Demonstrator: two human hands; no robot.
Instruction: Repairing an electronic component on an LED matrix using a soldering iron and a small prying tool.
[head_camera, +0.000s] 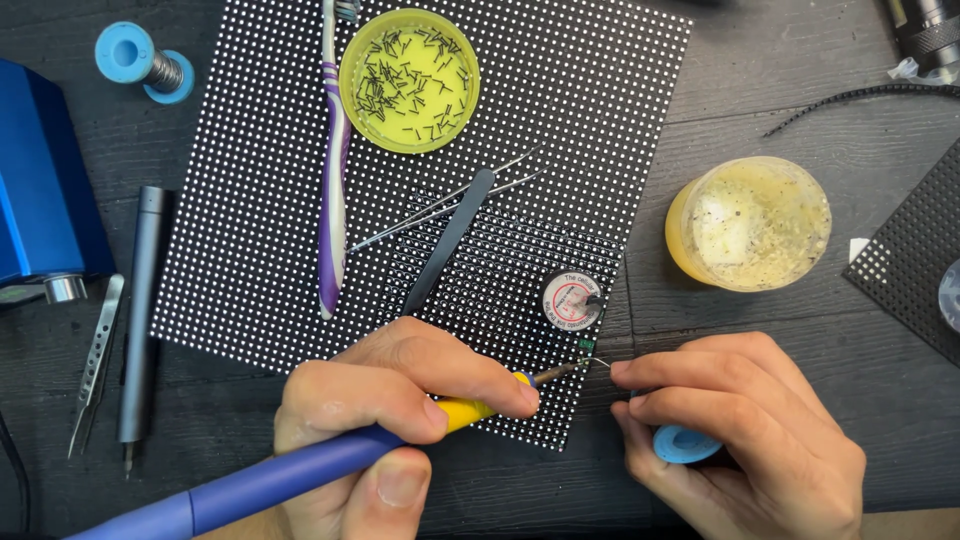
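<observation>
1. the left hand (390, 400) is closed pen-fashion around a soldering iron (300, 475) with a blue-violet handle and yellow collar, held low and slanted so its tip meets the near right edge of the small dotted panel (500, 290).
2. the right hand (740, 420) is closed on a blue spool (685, 443) and pinches a thin solder wire (598, 361) between thumb and forefinger, feeding its end to the same spot as the iron tip, just beside a small green part at the panel edge.
3. the small panel lies on top of a large dotted panel (250, 200), which lifts it off the dark table (780, 110).
4. a small round tin (572, 300) with a red-and-white label rests on the small panel, near the joint.
5. black tweezers (450, 235) and a purple-and-white toothbrush (333, 170) lie on the panels, near the hands.
6. a yellow lid (408, 80), turned up as a dish, holds many short dark pins.
7. a round yellow jar (750, 222) to the right holds a pale speckled paste; whether it is covered cannot be told.
8. a second spool (145, 62), a grey pen-shaped tool (145, 300) and steel tweezers (97, 360) lie at the left, beside a blue box (45, 180).
</observation>
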